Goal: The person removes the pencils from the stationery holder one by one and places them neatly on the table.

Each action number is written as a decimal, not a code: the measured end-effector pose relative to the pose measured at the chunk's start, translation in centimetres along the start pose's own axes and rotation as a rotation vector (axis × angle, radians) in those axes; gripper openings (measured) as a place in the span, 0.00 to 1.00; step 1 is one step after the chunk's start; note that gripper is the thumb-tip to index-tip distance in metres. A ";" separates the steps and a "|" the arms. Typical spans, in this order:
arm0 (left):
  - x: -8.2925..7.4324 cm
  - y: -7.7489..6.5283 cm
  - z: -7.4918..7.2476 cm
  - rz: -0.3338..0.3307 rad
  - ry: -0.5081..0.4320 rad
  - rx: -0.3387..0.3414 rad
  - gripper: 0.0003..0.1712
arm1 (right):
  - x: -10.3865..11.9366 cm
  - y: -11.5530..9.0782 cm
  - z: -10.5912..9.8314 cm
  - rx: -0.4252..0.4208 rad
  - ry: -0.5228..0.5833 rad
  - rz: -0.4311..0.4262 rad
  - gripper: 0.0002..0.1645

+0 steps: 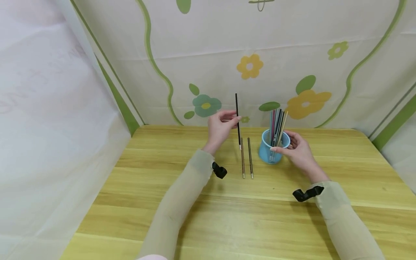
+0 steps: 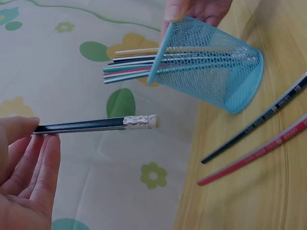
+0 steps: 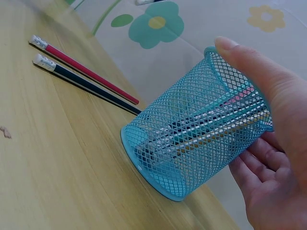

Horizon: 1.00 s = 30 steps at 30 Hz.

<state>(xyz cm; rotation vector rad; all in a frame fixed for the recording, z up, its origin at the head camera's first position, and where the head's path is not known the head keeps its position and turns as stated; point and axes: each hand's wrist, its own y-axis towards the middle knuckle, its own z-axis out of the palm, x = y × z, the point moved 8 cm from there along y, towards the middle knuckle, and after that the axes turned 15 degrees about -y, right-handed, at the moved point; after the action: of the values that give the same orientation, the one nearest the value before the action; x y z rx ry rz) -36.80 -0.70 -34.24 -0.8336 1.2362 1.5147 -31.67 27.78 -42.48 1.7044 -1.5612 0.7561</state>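
A black pencil (image 1: 238, 126) with a white eraser end stands nearly upright in the air, pinched between the thumb and fingers of my left hand (image 1: 222, 126). Its eraser (image 2: 152, 120) points down in the head view. My right hand (image 1: 300, 151) grips the rim of a blue mesh pen cup (image 3: 192, 129), thumb on the near side and fingers behind. Several pencils (image 1: 276, 126) of different colours lean inside the cup. Left of it, a red pencil (image 3: 86, 72) and another black pencil (image 1: 250, 159) lie side by side on the table, eraser ends toward me.
The wooden table (image 1: 227, 224) runs back to a white cloth (image 1: 208, 43) printed with flowers and leaves. Another cloth (image 1: 48, 126) hangs at the left. A small black camera mount sits on each wrist. A tiny scrap (image 3: 5, 132) lies on the tabletop.
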 end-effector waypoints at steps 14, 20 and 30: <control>4.9 -2.1 -2.7 -0.268 0.102 0.021 0.11 | 0.2 0.1 0.0 -0.005 -0.008 0.003 0.55; 7.6 -3.0 -3.2 -0.357 0.076 0.029 0.11 | 0.1 0.1 0.0 -0.005 -0.008 0.002 0.54; 9.5 -4.0 -2.9 -0.467 0.102 0.024 0.15 | 0.2 0.2 -0.1 -0.006 0.004 0.008 0.54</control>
<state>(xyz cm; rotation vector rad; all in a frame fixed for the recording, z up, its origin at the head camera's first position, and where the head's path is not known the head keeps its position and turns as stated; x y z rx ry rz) -35.96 -1.01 -44.89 -1.1055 1.0367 1.0903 -31.85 27.76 -42.27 1.6921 -1.5670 0.7582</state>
